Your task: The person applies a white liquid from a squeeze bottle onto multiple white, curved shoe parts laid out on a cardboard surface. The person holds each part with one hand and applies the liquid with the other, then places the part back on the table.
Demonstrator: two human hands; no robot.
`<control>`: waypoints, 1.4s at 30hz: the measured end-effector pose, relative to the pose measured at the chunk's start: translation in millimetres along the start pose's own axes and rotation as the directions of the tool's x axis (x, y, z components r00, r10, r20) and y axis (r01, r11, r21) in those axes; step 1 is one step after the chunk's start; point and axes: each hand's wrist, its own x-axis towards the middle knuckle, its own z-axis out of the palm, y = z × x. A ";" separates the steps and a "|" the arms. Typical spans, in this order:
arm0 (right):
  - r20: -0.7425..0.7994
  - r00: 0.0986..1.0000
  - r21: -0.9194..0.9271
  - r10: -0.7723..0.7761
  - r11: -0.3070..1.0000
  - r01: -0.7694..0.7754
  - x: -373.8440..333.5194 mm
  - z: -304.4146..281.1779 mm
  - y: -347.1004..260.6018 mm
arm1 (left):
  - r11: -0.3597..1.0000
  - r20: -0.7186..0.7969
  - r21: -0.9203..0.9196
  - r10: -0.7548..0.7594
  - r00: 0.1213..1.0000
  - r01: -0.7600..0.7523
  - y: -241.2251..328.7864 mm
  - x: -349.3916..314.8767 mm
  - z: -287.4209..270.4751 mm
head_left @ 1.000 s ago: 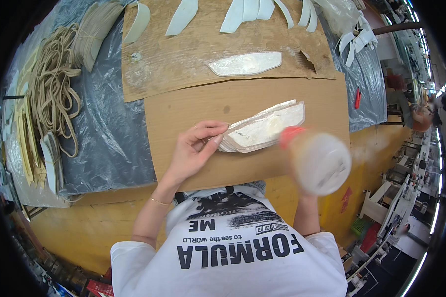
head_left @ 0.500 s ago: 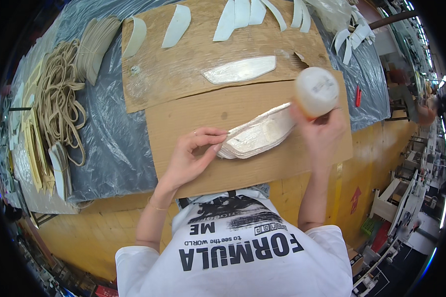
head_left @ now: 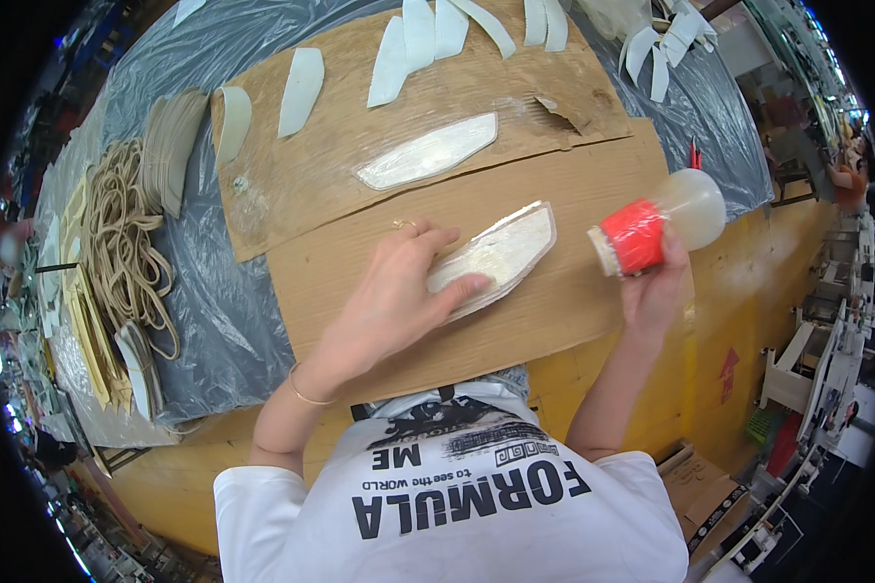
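Note:
On the brown cardboard lies a stack of long, curved white pieces (head_left: pixel 510 253) with a wet-looking shine on top. My left hand (head_left: pixel 389 291) covers its left end, thumb on the near side and fingers at the far edge, gripping the stack between them. My right hand (head_left: pixel 656 282) is closed around a translucent plastic bottle (head_left: pixel 695 206) with a red-wrapped neck. The bottle is held off to the right of the stack, apart from it, its pale mouth pointing left and slightly down. A single shiny white piece (head_left: pixel 428 153) lies flat beyond the stack.
Several white curved pieces (head_left: pixel 389 63) lie along the far side of the worn cardboard sheet (head_left: pixel 292 185). Bundled beige strips (head_left: pixel 173 155) and tangled cord (head_left: pixel 126 233) are at the left on plastic sheeting (head_left: pixel 228 340). A red pen-like object (head_left: pixel 695 155) lies beyond the bottle.
My right hand has moved right, away from the stack, and the bottle has tipped onto its side. My left hand has shifted from the stack's left tip to over its left end.

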 end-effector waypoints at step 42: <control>0.036 0.991 -0.208 -0.128 0.969 0.132 -20.9 41.1 22.6 | 0.896 0.118 -0.444 0.051 0.992 0.006 -25.8 -18.0 -7.6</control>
